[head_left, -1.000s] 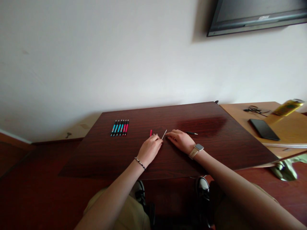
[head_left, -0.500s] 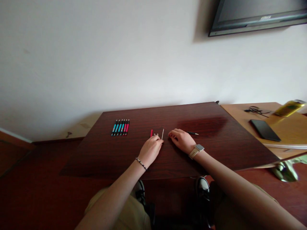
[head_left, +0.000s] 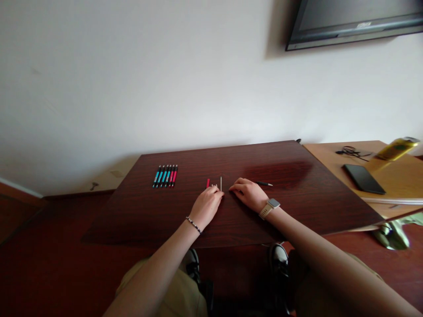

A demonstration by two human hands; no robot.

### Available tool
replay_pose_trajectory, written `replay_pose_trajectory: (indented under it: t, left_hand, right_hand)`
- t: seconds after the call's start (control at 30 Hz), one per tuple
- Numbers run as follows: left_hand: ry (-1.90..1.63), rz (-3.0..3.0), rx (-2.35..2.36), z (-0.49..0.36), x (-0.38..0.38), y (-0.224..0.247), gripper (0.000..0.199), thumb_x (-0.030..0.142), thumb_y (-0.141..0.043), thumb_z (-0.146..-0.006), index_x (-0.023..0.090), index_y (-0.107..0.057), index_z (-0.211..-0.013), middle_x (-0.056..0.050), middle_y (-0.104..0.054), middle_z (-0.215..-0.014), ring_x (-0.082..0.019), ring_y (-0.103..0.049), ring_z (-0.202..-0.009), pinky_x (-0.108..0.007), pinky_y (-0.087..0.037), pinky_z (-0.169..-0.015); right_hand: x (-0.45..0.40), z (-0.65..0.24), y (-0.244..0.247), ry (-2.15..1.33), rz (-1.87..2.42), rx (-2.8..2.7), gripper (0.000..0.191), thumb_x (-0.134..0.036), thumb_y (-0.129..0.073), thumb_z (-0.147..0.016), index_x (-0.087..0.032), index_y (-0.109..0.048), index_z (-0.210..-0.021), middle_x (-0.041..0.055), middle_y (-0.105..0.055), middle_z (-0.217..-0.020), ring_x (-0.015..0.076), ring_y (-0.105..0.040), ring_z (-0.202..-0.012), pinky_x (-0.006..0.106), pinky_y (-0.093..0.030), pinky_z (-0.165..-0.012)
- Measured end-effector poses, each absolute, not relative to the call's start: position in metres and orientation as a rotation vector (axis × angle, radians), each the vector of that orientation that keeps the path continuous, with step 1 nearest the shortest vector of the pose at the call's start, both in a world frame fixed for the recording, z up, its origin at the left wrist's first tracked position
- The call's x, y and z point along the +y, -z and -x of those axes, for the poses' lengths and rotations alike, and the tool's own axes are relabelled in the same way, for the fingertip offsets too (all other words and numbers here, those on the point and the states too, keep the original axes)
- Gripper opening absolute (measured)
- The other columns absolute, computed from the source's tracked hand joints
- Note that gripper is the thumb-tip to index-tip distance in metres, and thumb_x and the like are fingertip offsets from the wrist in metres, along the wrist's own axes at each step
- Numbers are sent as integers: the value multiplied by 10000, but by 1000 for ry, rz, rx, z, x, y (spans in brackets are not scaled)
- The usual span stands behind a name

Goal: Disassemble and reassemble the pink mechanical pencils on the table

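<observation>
My left hand [head_left: 206,204] rests low over the dark table with its fingers closed at the lower end of a thin pale pen refill [head_left: 221,183]. Just left of the refill lie a red pen barrel [head_left: 208,182] and small pale pieces [head_left: 214,185], partly covered by the fingers. My right hand [head_left: 249,193] lies a short gap to the right, fingers curled and fingertips together at the tabletop; whether anything small is in them is hidden. Beyond its knuckles lies a black pen part [head_left: 264,183] with a pale tip.
Several blue and pink pens [head_left: 165,176] lie in a neat row at the table's left. On the wooden side table [head_left: 324,163] at right are a phone [head_left: 363,178], a black cable [head_left: 353,152] and a yellow can [head_left: 397,149]. A screen [head_left: 357,22] hangs above.
The refill at my left fingertips has swung from a slant to nearly straight. My right hand has shifted slightly left, toward my left hand.
</observation>
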State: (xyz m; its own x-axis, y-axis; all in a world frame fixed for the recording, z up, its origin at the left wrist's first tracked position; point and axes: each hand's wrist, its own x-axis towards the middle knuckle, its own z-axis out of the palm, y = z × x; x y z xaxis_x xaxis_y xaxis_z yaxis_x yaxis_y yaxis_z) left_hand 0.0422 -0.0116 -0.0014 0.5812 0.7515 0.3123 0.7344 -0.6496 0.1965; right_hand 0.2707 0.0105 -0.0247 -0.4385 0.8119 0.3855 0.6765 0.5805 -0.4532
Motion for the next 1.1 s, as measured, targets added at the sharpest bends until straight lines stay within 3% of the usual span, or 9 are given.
replay_pose_trajectory:
  t: [0.33, 0.53, 1.1]
  left_hand:
    - [-498, -2796, 1306, -43, -15, 0, 228, 81, -518, -1018, 164, -723, -1071, -86, -657, -1043, -218, -663, -1013, -371, -576, -973]
    - [-400, -2762, 1370, -45, -25, -7, 281, 68, -470, -1026, 179, -704, -1136, -77, -654, -1068, -209, -656, -1015, -340, -579, -943]
    - [-305, -2759, 1456, -52, -47, -15, 243, 124, -443, -1046, 165, -678, -1094, -89, -653, -1075, -221, -634, -1023, -345, -580, -909]
  right_hand:
    - [12, -266, 23, -326, 1263, -2235, 181, -166, -611, -1001, -238, -767, -1056, 52, -717, -1036, 195, -678, -978, 298, -530, -902]
    - [16, -264, 25, -373, 1316, -2162, 176, -187, -671, -965, -212, -739, -1126, 54, -713, -1008, 183, -678, -885, 278, -522, -813]
    - [26, -248, 23, -399, 1608, -1985, 126, -298, -746, -881, -203, -708, -955, 7, -733, -824, 185, -674, -786, 285, -450, -732]
